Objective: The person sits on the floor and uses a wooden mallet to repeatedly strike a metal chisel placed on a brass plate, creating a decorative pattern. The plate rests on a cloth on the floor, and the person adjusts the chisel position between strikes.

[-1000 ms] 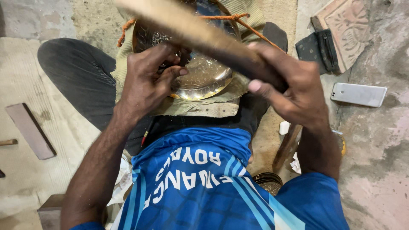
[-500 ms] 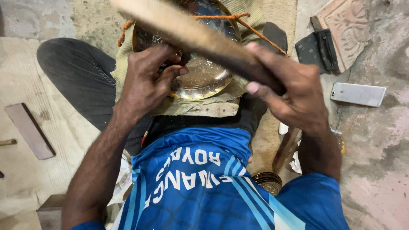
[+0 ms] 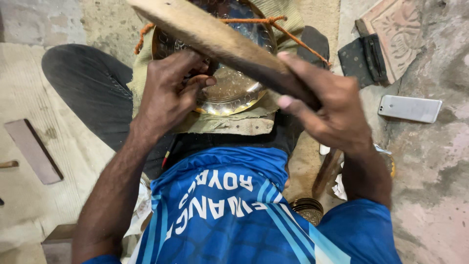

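You're in a floor-level metal craft workshop: you sit on a bare concrete floor (image 3: 430, 195), an embossed brass plate (image 3: 229, 93) on your lap, a carved block (image 3: 395, 29) and wooden slab (image 3: 34, 151) lying around you.

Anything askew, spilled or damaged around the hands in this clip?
Nothing stands out. The right hand grips a long wooden mallet above the round embossed brass plate, which the left hand touches. A white smartphone lies flat on the floor nearby.
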